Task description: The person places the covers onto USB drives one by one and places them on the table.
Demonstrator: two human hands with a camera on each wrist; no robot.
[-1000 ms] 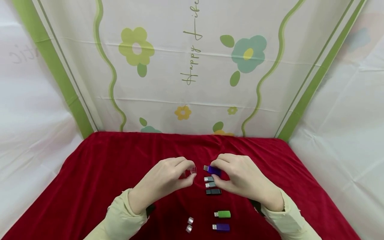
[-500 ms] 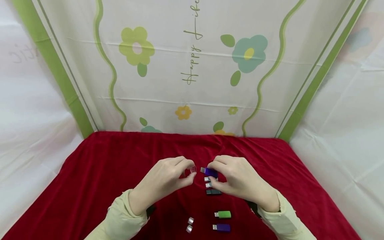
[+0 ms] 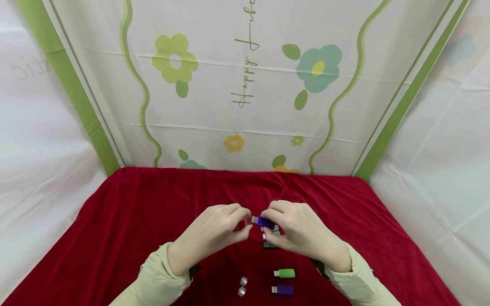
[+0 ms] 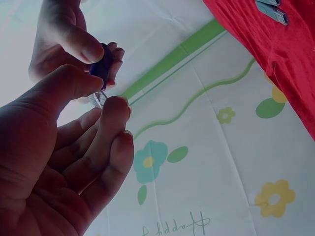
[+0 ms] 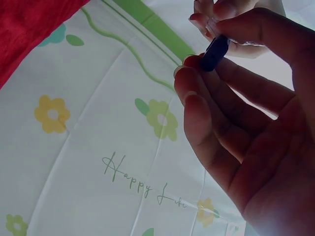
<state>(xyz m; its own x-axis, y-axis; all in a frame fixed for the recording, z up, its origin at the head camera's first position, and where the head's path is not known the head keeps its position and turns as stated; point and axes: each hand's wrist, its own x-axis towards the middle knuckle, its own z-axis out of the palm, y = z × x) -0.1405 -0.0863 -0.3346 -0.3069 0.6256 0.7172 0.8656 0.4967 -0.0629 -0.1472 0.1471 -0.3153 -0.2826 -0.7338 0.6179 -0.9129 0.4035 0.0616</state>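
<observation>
In the head view my left hand (image 3: 212,227) pinches a small clear cap (image 3: 248,220) between thumb and fingertips. Facing it, my right hand (image 3: 306,227) grips a blue-purple USB flash drive (image 3: 266,222), its metal plug pointing left, right at the cap's mouth. Both are held up over the red cloth. The left wrist view shows the dark blue body of the drive (image 4: 101,69) between the right thumb and fingers, with the plug end close to the left fingertips. In the right wrist view the drive (image 5: 214,53) sits between thumb and fingers, the cap mostly hidden.
Grey flash drives (image 3: 276,230) and a black one (image 3: 270,245) lie partly hidden beneath the right hand. Nearer the front are a green flash drive (image 3: 286,273) and a purple one (image 3: 284,290), with two clear caps (image 3: 243,281) to their left on the red cloth (image 3: 153,199).
My right hand has moved left with the flash drive, bringing its plug up to the clear cap. The left hand has shifted slightly right and down, still holding the cap.
</observation>
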